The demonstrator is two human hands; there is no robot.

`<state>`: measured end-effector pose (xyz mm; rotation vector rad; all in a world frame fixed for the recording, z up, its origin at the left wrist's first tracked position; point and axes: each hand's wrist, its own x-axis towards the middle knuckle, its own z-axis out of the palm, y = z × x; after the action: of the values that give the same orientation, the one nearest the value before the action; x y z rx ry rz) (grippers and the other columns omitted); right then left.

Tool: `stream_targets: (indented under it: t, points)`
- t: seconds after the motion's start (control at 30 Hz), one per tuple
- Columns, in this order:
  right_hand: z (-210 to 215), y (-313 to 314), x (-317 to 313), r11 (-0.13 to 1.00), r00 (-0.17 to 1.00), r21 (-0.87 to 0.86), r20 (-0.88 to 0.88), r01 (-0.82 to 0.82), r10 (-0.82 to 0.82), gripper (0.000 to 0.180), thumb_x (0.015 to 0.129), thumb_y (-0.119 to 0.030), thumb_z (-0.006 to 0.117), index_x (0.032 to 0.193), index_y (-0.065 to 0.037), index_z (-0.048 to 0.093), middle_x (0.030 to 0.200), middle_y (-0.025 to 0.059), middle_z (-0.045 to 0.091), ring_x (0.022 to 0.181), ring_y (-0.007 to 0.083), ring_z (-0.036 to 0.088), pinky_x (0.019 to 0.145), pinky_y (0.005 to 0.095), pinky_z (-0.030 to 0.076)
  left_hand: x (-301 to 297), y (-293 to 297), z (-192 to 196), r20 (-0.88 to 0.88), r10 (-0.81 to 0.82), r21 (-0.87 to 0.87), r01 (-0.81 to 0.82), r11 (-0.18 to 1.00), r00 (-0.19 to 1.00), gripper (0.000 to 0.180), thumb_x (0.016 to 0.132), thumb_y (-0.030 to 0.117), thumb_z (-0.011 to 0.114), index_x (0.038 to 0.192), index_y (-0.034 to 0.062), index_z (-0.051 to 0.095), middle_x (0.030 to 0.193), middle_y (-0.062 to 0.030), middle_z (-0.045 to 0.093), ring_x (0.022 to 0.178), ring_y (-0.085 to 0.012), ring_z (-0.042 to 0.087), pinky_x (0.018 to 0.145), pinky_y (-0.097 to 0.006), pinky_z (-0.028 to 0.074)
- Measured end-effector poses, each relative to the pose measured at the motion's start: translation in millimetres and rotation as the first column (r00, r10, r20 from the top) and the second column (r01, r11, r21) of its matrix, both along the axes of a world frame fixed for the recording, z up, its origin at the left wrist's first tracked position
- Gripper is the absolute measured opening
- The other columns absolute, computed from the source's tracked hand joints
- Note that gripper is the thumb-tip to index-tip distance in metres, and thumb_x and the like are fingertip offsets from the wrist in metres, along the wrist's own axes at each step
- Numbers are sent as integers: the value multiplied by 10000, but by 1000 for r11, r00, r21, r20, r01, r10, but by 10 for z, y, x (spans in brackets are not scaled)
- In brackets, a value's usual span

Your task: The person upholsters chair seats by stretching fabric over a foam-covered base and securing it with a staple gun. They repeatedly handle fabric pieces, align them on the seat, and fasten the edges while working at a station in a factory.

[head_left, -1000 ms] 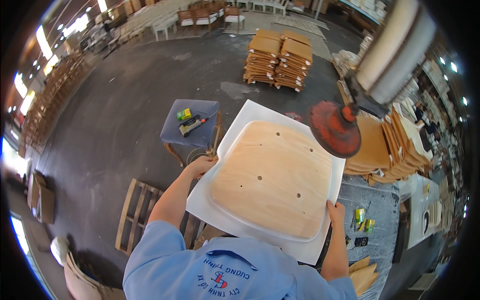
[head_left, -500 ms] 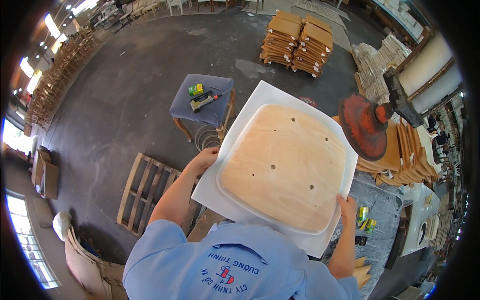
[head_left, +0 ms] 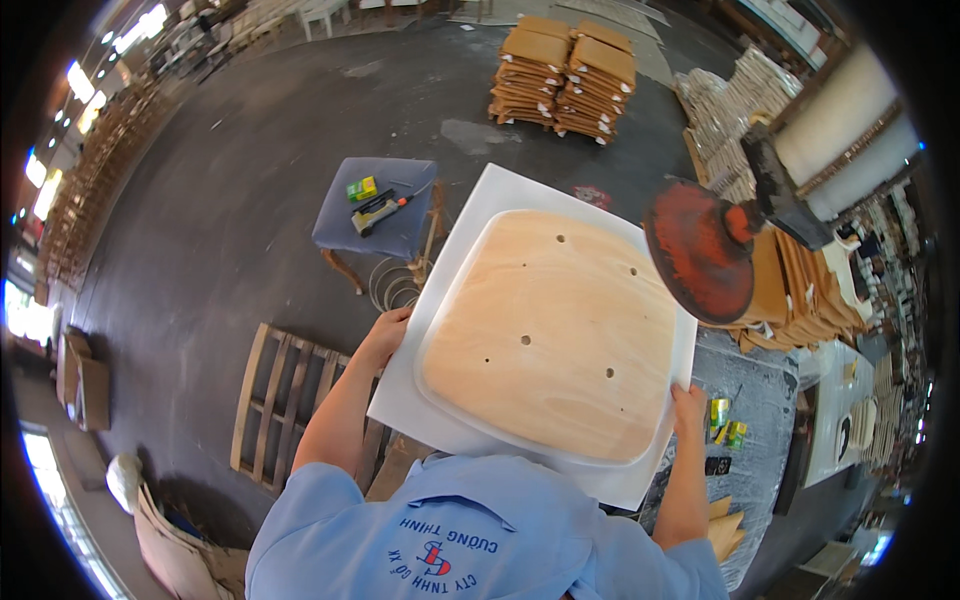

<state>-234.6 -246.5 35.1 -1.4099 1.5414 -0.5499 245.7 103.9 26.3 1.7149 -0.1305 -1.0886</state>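
A pale wooden seat board (head_left: 560, 310) with several drilled holes lies on a square white foam sheet (head_left: 410, 405), whose rim shows all round it. My left hand (head_left: 388, 336) holds the left edge of the sheet, fingers partly hidden beneath it. At the right edge my right hand (head_left: 688, 408) is closed on the sheet too, thumb on top. Board and sheet are tilted. By the upper right edge of the sheet is a worn red disc (head_left: 695, 255) on a machine arm, overlapping it in view; whether they touch I cannot tell.
Ahead left stands a blue padded stool (head_left: 345, 225) bearing a staple gun (head_left: 375, 215) and a small box. A wooden pallet (head_left: 268, 410) lies to the left. Right of me is a plastic-covered table (head_left: 770, 440) with small boxes; brown cushion stacks (head_left: 530, 75) stand farther off.
The whole view has shifted slightly, so the sheet, board, stool and disc appear farther left. Both hands keep their hold on the sheet.
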Motion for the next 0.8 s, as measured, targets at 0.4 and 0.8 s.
stream_targets:
  t: [0.4,0.8]
  points:
    - [132,201,458,813,837,-483,-547,-326,11,706,960,-494,683,1578,-217,482,1619,229,395,1475,451,379,1161,580,368,-83,-922,235,841,-408,347,224,911,356,594,1065,416,548,1598,182,431,1671,-189,369,1526,-476,329,1218,-611,290]
    - [145,427,687,892,778,-317,-626,-322,59,644,1015,-595,555,1603,-355,448,1720,196,232,1540,452,281,1153,680,326,-585,-1108,320,760,-598,582,142,801,254,622,1100,470,417,1657,203,343,1741,-130,251,1578,-508,176,1261,-664,121]
